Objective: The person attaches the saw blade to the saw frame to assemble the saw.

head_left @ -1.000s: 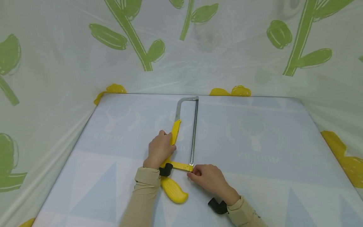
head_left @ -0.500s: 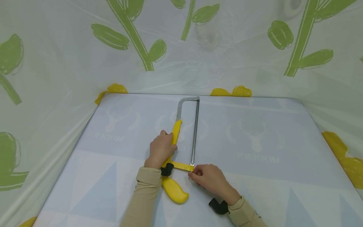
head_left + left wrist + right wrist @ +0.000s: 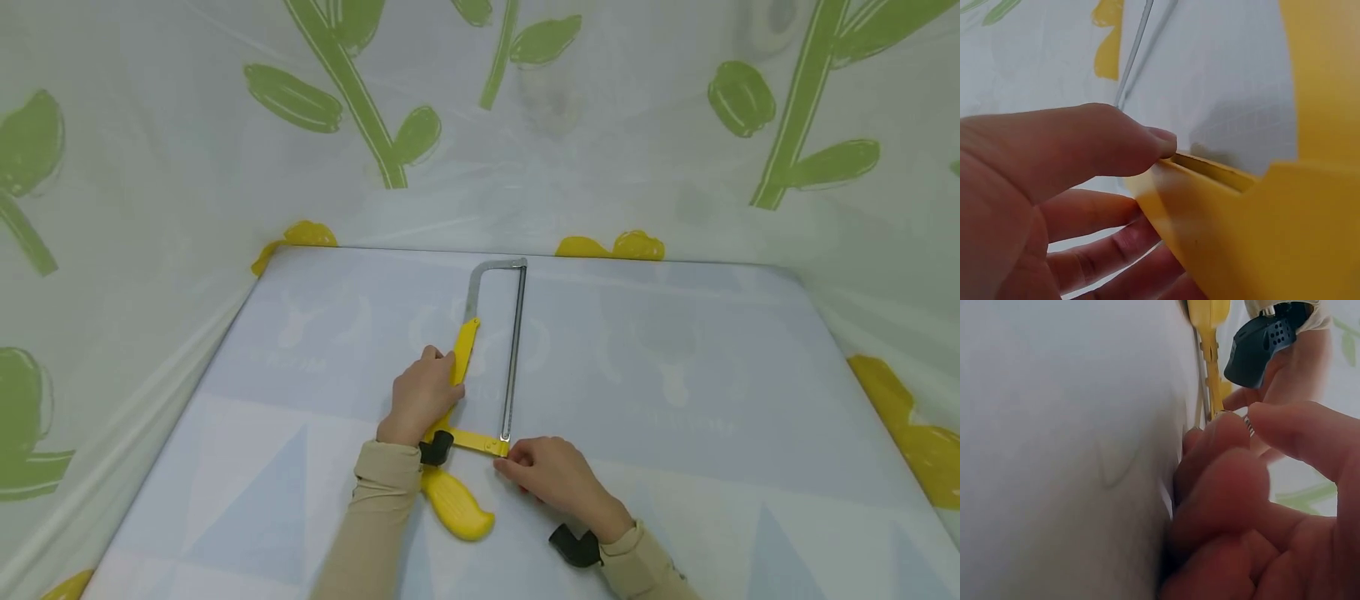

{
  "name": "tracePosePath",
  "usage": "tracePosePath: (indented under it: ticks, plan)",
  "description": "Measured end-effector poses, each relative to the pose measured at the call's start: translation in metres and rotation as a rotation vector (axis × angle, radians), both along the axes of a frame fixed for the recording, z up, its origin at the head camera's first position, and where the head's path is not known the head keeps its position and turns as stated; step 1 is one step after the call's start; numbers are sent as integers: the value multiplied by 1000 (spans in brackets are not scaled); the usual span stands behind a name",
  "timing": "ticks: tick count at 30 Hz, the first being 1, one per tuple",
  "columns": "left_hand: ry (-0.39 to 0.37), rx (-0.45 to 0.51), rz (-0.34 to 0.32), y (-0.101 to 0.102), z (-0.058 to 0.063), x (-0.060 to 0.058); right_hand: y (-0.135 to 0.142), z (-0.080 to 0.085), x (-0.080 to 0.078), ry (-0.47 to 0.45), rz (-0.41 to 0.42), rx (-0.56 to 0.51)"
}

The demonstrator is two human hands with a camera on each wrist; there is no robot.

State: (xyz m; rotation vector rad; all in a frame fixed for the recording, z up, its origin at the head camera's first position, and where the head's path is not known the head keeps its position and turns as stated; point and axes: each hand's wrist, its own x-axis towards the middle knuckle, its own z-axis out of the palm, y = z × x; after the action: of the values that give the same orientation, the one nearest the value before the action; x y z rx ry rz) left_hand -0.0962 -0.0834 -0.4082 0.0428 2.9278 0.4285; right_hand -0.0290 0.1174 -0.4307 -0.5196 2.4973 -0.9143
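A hacksaw [image 3: 465, 350] with a yellow and silver frame lies on the table, its blade [image 3: 514, 350] to the right and its yellow handle [image 3: 457, 504] toward me. My left hand [image 3: 422, 396] grips the yellow part of the frame. In the left wrist view the thumb rests on the edge of the channelled frame [image 3: 1210, 219], with fingers against its side. My right hand [image 3: 551, 475] is at the near end of the blade. In the right wrist view its thumb and forefinger pinch around a small threaded screw [image 3: 1249, 425], mostly hidden by the fingertips.
The table [image 3: 675, 517] has a pale cover with blue triangles and faint deer prints. A whitish curtain [image 3: 615, 167] with green leaves hangs along the back and sides. Black wrist devices [image 3: 576, 546] sit under each wrist.
Both hands and the hacksaw keep nearly the same places. The view shifts very slightly; no hold is visibly taken or released.
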Motion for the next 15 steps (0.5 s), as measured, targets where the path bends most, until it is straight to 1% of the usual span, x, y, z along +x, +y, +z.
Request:
tracePosePath:
  ticks: [4,8,12,15]
  plan:
    - [-12,19,0,-2,-2,0,0,-1,0,-45,-21,-34]
    - [-48,35,28,-3,-4,4,0,-4,2,-122,-27,-68]
    - [-65,57,54,-1,-6,7,5,-6,3,-152,6,-102]
    - [-49,78,52,3,-6,7,14,-6,-1,-177,49,-144]
